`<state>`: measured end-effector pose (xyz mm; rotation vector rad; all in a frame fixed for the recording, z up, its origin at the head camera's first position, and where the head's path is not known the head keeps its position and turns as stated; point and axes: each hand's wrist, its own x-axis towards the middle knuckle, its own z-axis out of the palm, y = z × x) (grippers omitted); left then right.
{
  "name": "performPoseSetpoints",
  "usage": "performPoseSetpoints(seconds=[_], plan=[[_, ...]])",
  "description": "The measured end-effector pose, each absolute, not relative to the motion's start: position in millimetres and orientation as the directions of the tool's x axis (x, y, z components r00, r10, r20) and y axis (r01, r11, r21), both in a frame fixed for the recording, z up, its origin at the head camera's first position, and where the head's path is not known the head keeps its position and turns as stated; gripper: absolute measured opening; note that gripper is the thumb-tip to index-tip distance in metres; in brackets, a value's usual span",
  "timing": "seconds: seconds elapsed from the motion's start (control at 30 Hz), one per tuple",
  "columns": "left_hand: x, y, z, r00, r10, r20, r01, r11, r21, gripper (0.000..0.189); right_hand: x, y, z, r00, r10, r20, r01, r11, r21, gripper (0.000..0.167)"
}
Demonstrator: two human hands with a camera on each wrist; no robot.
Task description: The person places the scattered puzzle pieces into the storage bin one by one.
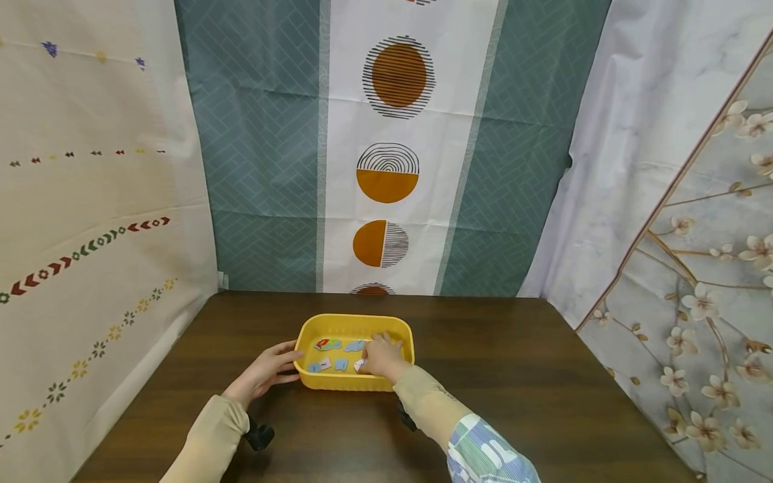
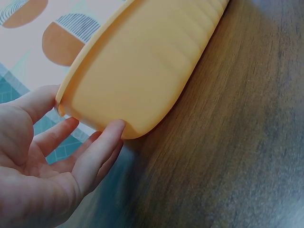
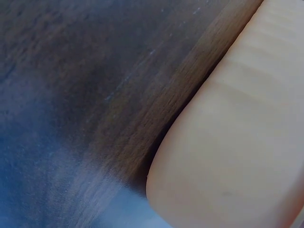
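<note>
A yellow plastic basket (image 1: 347, 382) stands on the table with several small flat pieces in it. Among them are a red, green and yellow piece (image 1: 328, 345), a light blue piece (image 1: 354, 346) and a white piece (image 1: 325, 363) with a dark mark. At the basket's left end my left hand (image 1: 268, 372) holds the rim, one digit over it and other fingertips (image 2: 116, 127) against the outer wall. My right hand (image 1: 383, 355) reaches inside on the right, fingers down beside a white piece (image 1: 359, 365); its fingertips are partly hidden. The right wrist view shows only the basket's outer wall (image 3: 228, 142).
The dark wooden table (image 1: 513, 376) extends around the basket. A patterned curtain (image 1: 386, 168) hangs behind its far edge, with fabric at the left (image 1: 90, 235) and a floral cloth (image 1: 700, 335) at the right. Black wrist devices (image 1: 260, 436) sit under the wrists.
</note>
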<state>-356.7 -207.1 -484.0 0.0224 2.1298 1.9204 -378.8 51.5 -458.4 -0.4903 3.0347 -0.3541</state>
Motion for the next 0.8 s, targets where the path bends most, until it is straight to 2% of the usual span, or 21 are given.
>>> performPoseSetpoints(seconds=[0.13,0.4,0.8], plan=[[-357.5,-206.3,-483.6,-0.96,0.199,-0.196,-0.174,0.121,0.977,0.061,-378.6,52.2,-457.7,-0.949,-0.315,-0.016,-0.302,0.924,-0.234,0.024],[-359.2,-207.0,-481.9,-0.957,0.219,-0.19,-0.164,0.128,0.978,0.064,-378.8,53.8,-455.4,-0.95,-0.313,-0.007,-0.299,0.913,-0.278,0.038],[-364.9,-214.7,-480.5,-0.958,0.202,-0.201,-0.167,0.176,0.97,0.063,-376.0,51.3,-438.3,-0.948,-0.318,0.026,-0.309,0.897,-0.316,0.044]])
